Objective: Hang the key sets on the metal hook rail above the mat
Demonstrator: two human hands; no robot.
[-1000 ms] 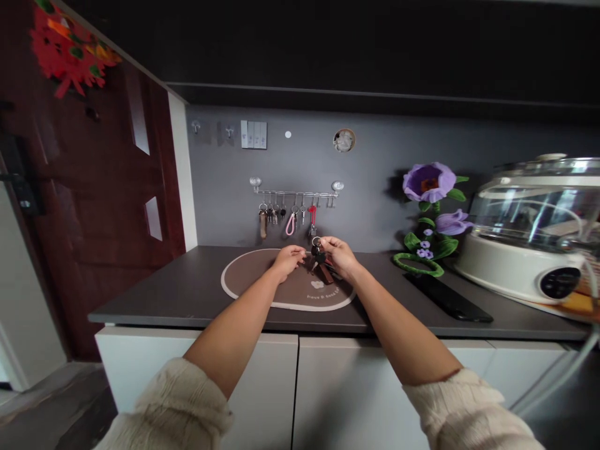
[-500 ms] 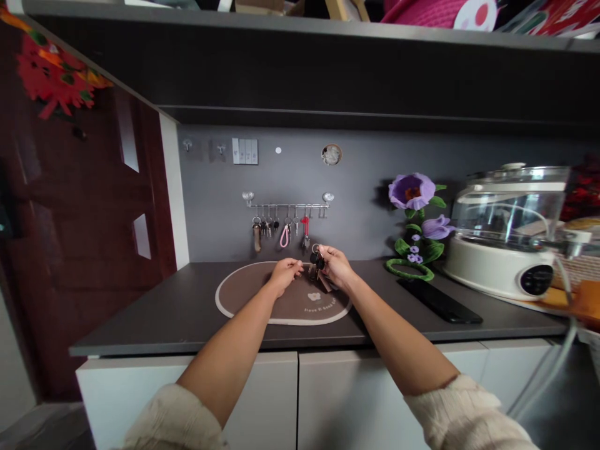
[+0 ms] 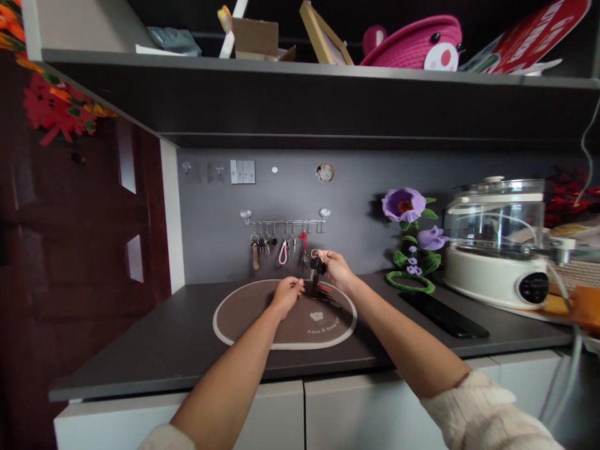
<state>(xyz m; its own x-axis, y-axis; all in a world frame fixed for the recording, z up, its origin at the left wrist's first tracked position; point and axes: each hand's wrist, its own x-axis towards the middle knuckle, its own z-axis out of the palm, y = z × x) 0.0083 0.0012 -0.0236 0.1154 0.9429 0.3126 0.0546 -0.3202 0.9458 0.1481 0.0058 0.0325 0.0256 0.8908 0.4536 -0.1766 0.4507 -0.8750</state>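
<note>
Keys hang pinched in the right hand, towards one o'clock over the mat; the left hand is narrowed, contents unclear. Seemingly mid-handling; next calls for a steady pinch.

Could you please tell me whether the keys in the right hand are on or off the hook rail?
Off: the right hand holds the keys by their ring, lower than the hook rail.

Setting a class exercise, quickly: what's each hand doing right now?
Left hand: fingers curled; whether it holds anything small cannot be told.
Right hand: closed, holding a bunch of keys.
</note>
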